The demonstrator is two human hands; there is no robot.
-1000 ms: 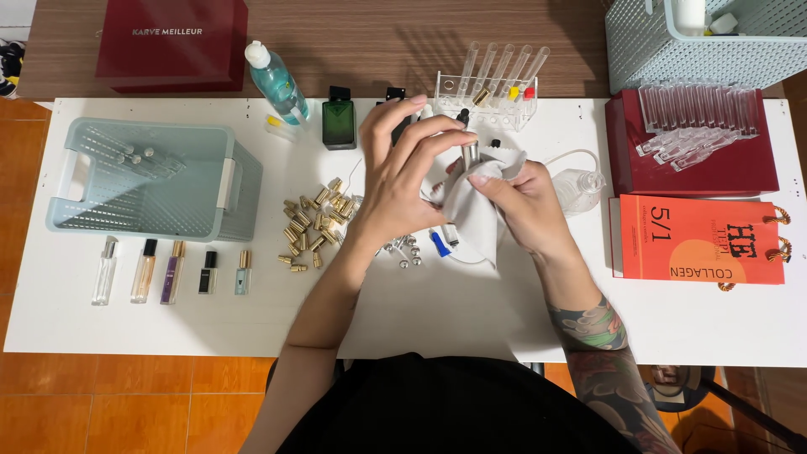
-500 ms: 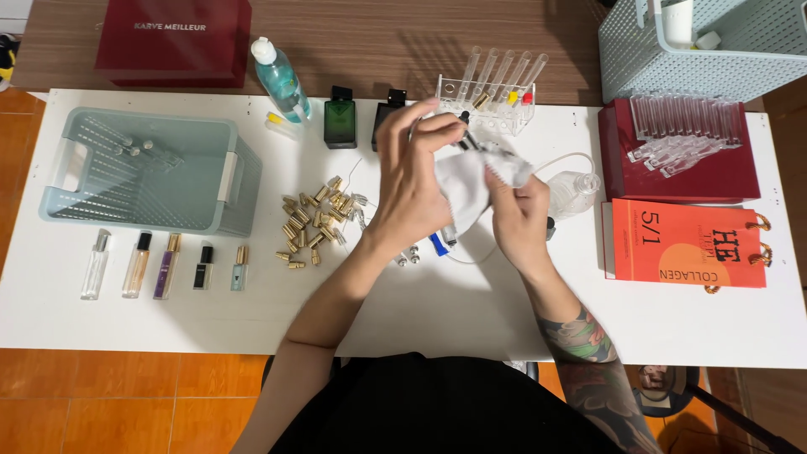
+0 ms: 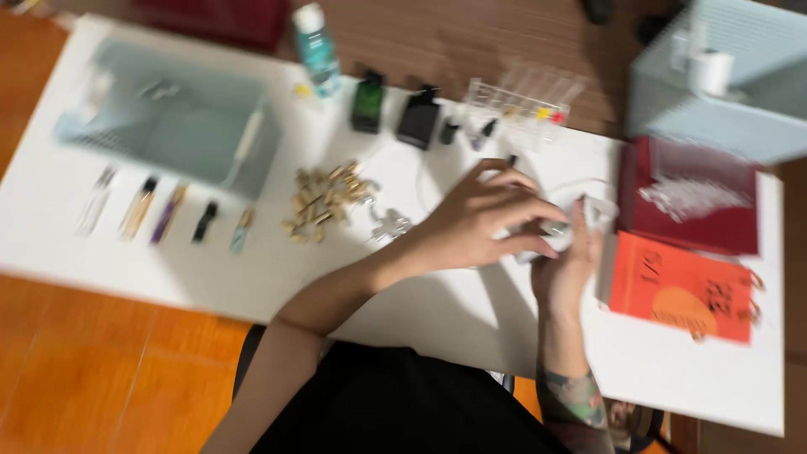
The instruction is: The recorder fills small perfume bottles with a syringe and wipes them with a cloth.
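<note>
while both hands meet over the table [image 3: 252,277], left hand [image 3: 471,223] and right hand [image 3: 567,269] pinch what seems, through blur, 1 small vial [image 3: 555,229]; it may slip, spilling onto the orange packet [image 3: 681,290].
</note>
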